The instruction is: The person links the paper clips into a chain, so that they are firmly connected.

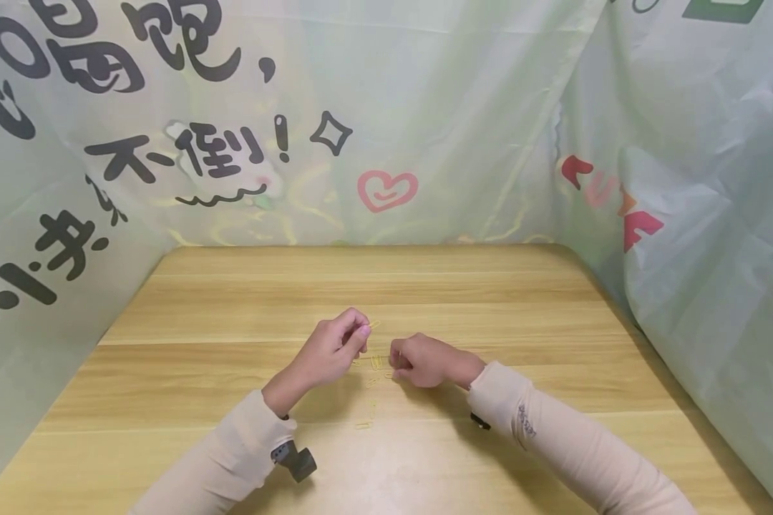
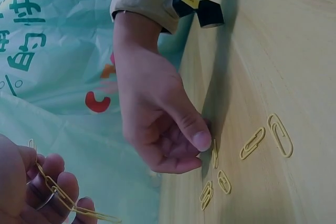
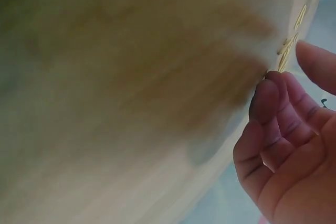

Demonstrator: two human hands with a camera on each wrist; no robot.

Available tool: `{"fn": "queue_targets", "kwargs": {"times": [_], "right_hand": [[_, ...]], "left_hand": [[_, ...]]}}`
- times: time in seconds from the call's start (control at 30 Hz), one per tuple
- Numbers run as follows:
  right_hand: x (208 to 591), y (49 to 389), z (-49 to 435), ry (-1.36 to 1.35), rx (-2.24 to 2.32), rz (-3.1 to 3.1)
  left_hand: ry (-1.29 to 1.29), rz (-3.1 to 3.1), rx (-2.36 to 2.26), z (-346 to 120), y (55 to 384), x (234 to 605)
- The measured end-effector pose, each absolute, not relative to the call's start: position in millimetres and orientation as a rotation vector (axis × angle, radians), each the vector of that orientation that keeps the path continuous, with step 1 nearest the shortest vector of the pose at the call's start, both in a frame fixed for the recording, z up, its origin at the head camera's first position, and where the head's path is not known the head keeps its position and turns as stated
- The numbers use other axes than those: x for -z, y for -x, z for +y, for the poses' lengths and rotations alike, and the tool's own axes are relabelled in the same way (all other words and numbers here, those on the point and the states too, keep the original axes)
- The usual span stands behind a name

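Observation:
A chain of linked yellow paper clips (image 2: 59,194) hangs from my left hand (image 1: 330,350), which pinches it between thumb and fingers, with one clip sticking out past the fingertips. My right hand (image 1: 428,359) is low at the table to the right of the loose clips. Its fingers (image 3: 265,100) are bent and their tips reach the tabletop, the thumb standing apart from them. A loose paper clip (image 2: 214,153) lies right by these fingertips; no clip shows in the grip. More loose clips (image 1: 376,363) lie between the hands.
The wooden table (image 1: 232,300) carries further yellow paper clips (image 1: 363,426) in a loose line toward its near side. Printed cloth curtains (image 1: 464,129) enclose the back and sides. Both wrists wear a small black camera (image 1: 296,461).

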State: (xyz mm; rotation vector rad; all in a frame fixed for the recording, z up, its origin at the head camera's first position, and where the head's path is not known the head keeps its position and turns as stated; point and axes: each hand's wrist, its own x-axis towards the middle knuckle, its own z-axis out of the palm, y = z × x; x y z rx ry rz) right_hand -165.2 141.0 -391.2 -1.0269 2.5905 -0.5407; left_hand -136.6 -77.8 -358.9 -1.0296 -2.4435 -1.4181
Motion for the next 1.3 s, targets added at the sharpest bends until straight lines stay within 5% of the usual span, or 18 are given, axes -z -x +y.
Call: {"fn": "queue_targets", "kwargs": {"times": [0.6,1.3], "right_hand": [[392,160,136,1.098,0.385,2.599],[364,165,155,1.121,1.033,2.627]], "left_hand": [[1.049,-2.432,1.387,-79,136,360],[1.035,-2.454,1.403,-81,137,361]]}}
